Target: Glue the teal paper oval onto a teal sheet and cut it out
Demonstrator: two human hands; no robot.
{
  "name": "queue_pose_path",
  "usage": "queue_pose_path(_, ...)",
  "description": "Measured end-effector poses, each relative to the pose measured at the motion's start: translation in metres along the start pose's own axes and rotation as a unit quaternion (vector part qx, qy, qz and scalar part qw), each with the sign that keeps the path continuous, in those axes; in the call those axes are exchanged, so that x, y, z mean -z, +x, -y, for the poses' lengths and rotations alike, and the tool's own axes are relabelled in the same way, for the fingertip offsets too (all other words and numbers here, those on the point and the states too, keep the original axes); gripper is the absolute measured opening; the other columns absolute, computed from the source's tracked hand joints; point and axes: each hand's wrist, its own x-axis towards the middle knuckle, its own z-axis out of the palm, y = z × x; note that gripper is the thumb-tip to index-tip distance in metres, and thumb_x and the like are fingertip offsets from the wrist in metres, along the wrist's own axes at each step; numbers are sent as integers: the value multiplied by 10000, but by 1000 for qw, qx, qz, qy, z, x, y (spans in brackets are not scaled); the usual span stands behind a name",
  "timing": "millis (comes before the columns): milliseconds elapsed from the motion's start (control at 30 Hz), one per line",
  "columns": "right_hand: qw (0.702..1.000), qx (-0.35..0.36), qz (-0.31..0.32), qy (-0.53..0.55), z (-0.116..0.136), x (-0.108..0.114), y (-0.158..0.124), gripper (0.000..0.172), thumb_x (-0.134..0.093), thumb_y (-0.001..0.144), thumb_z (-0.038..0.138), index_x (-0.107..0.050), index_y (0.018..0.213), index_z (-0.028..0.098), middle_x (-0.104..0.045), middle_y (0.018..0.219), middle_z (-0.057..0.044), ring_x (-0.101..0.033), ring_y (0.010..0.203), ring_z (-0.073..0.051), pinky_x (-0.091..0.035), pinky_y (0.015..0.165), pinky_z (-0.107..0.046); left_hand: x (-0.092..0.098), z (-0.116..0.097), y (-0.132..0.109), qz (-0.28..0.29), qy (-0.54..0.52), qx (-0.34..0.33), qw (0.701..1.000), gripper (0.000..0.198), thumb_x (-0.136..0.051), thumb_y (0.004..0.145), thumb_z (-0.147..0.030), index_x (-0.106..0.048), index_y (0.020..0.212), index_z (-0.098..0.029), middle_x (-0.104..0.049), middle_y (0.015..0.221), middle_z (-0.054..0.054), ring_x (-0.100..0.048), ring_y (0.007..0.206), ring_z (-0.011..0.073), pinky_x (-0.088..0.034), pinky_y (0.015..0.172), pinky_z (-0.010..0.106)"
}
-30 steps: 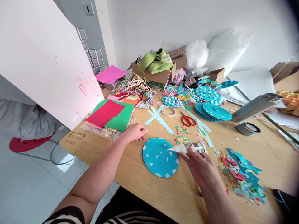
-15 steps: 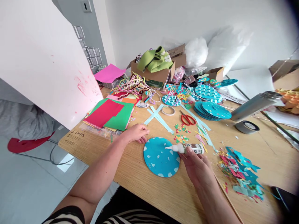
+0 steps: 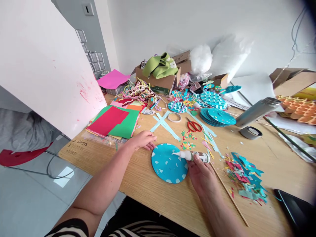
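Observation:
My right hand (image 3: 203,174) is wrapped round a white glue bottle (image 3: 196,156) lying nearly level, its nozzle pointing left over a blue disc (image 3: 170,164). White patches dot the disc, which lies on the table; whether the nozzle tip touches it, I cannot tell. My left hand (image 3: 145,141) rests at the disc's upper left edge, fingers loosely bent and apart, with nothing visible in them. A thin wooden stick (image 3: 232,197) lies beside my right forearm. Small coloured paper flowers (image 3: 188,140) lie just beyond the disc.
Red-handled scissors (image 3: 194,125), pale blue strips (image 3: 164,122), and a roll of tape (image 3: 174,117) lie farther back. Coloured sheets (image 3: 111,120) are at left. On the right are stacked blue discs (image 3: 218,117), a steel flask (image 3: 258,112), paper scraps (image 3: 247,177) and a phone (image 3: 293,210).
The view has shifted slightly right, showing more of the table's right side. Both hands, the glue bottle and the disc keep nearly the same arrangement.

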Motion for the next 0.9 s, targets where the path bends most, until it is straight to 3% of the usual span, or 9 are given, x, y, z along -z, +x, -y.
queue_pose_path(133,1000,-5,-1,8,-1,1,0,171,-788,698,283,-667,798,214,-665,793,19,-634,785,-129,-543,767,-228,2,0,-2,4,-73,-19,997,113,-583,848,-245,-522,852,-150,-687,677,30,-672,638,134,-531,654,277)
queue_pose_path(267,999,-21,9,27,0,1,2,197,-807,675,299,-675,792,212,-673,782,18,-640,798,-133,-547,795,-234,4,5,1,16,-127,-47,991,295,-792,645,-200,-569,824,-124,-657,707,18,-655,630,137,-542,645,310)
queue_pose_path(433,999,-25,4,38,1,0,2,253,-844,622,312,-680,784,207,-682,788,15,-642,800,-131,-555,800,-232,6,12,9,33,-164,-47,985,421,-857,518,-146,-602,850,-105,-685,753,69,-666,678,168,-540,653,321)
queue_pose_path(900,998,-26,-2,57,6,1,5,273,-851,609,294,-674,802,216,-692,830,25,-655,863,-135,-544,874,-271,9,12,9,150,-175,-22,973,665,-796,579,-105,-574,1205,-130,-725,955,135,-696,774,200,-521,631,269)
